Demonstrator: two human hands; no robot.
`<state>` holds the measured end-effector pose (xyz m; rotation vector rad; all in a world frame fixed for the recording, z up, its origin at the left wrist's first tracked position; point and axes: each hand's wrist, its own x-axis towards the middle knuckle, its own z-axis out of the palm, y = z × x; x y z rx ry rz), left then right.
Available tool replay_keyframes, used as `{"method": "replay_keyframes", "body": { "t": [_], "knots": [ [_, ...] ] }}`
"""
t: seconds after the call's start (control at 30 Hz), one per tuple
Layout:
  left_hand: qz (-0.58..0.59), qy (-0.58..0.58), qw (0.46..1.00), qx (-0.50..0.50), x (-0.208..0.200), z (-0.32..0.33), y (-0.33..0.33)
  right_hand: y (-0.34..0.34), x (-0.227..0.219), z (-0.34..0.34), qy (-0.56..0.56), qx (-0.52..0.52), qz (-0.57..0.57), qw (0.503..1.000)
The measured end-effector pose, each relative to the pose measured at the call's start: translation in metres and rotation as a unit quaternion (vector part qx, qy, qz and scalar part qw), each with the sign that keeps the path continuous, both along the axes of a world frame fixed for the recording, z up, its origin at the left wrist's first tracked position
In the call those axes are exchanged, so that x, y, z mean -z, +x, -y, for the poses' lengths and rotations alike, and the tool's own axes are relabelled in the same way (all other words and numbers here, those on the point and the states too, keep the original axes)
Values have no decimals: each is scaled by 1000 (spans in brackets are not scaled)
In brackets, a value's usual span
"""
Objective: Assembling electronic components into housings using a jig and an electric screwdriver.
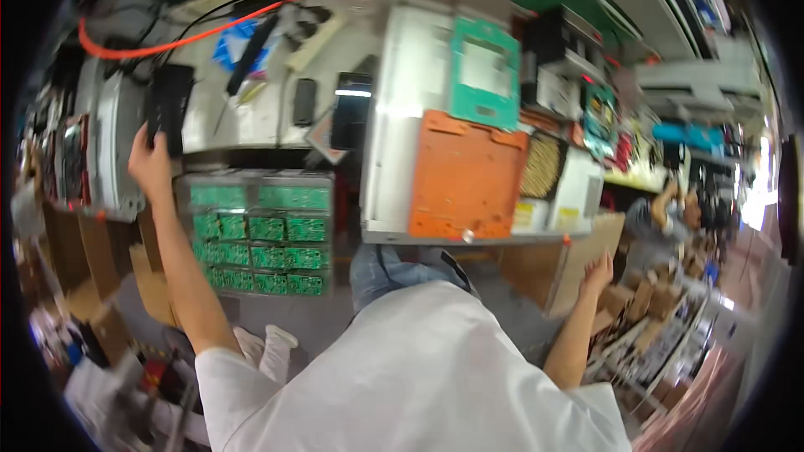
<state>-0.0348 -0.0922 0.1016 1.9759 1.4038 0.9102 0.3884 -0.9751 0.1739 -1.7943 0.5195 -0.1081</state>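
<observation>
Left hand (149,163) pinches a black slab (173,100) by its lower left edge, fingers and thumb drawn in; slab stands at bench's left end, just beside a pale metal case (119,146); blur hides how firm the hold is. Right hand (596,272) hangs low on the other side, fingers curled, next to a cardboard sheet (578,255); cannot tell whether it grips it.

Handling, my judgement: an edge pinch probably lets the slab swing, so a hold nearer its middle would serve better; keep it off the case's side; left forearm runs close to the tray of green circuit boards (266,229), so elbow best kept outward; right hand seems well placed for steadying only if brought across.
</observation>
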Motion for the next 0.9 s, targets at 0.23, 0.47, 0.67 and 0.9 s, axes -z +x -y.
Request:
{"method": "replay_keyframes", "body": {
  "t": [0.23, 0.47, 0.67, 0.9],
  "knots": [
    [-35, 245, 894, 374, -125, 244, 122, -32, 69, -45, 28, 75, 8, 997],
    [-170, 190, 731, 634, -73, 272, 160, -79, 73, -55, 45, 169, 18, 985],
    [-259, 155, 764, 571, -62, 218, 160, -107, 97, 31, -202, 145, 42, 968],
    [-402, 11, 832, 382, -85, 188, 174, -37, 108, 109, -515, -26, -51, 855]
  ]
}}
